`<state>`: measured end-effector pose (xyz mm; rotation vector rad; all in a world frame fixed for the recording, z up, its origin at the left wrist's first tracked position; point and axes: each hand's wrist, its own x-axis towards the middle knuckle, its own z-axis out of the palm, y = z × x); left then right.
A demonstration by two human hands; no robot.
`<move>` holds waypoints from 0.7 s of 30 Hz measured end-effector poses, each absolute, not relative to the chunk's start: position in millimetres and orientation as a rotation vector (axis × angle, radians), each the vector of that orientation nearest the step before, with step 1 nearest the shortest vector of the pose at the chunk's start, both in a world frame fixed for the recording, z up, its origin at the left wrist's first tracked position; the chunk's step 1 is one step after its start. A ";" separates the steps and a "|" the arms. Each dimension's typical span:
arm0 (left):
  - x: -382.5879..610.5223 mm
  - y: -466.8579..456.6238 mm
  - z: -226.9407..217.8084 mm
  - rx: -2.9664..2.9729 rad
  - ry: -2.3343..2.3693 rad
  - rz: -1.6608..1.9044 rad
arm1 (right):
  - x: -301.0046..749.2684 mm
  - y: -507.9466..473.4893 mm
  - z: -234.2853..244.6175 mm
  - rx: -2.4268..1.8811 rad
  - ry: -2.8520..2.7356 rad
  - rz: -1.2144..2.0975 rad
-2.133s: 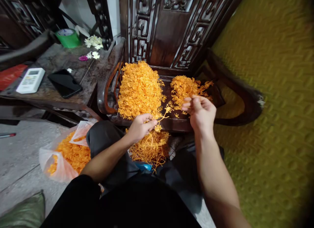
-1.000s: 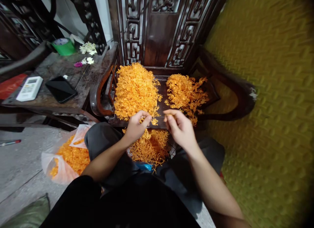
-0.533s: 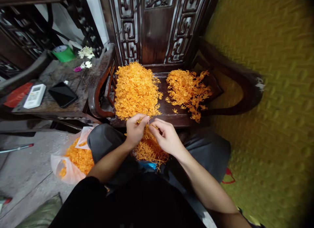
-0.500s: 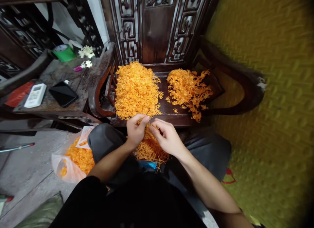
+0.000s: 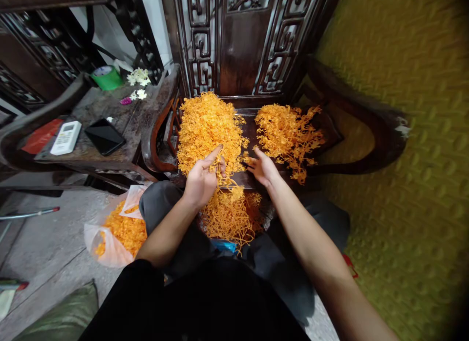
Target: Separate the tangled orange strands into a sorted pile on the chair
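Note:
Two heaps of thin orange strands lie on a dark carved wooden chair seat (image 5: pixel 252 133): a large heap (image 5: pixel 207 128) on the left and a smaller, looser heap (image 5: pixel 287 136) on the right. A third clump (image 5: pixel 229 216) rests between my knees. My left hand (image 5: pixel 201 177) is at the near edge of the large heap, fingers curled around a few orange strands, index finger stretched out. My right hand (image 5: pixel 262 167) reaches over the seat between the two heaps, pinching a small orange piece.
A plastic bag (image 5: pixel 113 233) of more orange strands lies on the floor at my left knee. A low side table (image 5: pixel 91 153) holds a black phone (image 5: pixel 104 136), a white remote (image 5: pixel 66 137), a green tape roll (image 5: pixel 107 77) and small flowers. A yellow-green textured mat (image 5: pixel 403 184) covers the right.
Both hands were together over the lap clump, fingers meeting. They have since parted: the left rose toward the large heap, the right reached out onto the seat between the heaps.

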<state>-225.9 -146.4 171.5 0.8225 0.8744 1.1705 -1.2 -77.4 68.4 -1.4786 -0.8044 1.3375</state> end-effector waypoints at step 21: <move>-233.2 -151.9 160.7 1.236 0.827 0.913 | -35.6 -175.6 175.1 -1.242 -1.473 1.016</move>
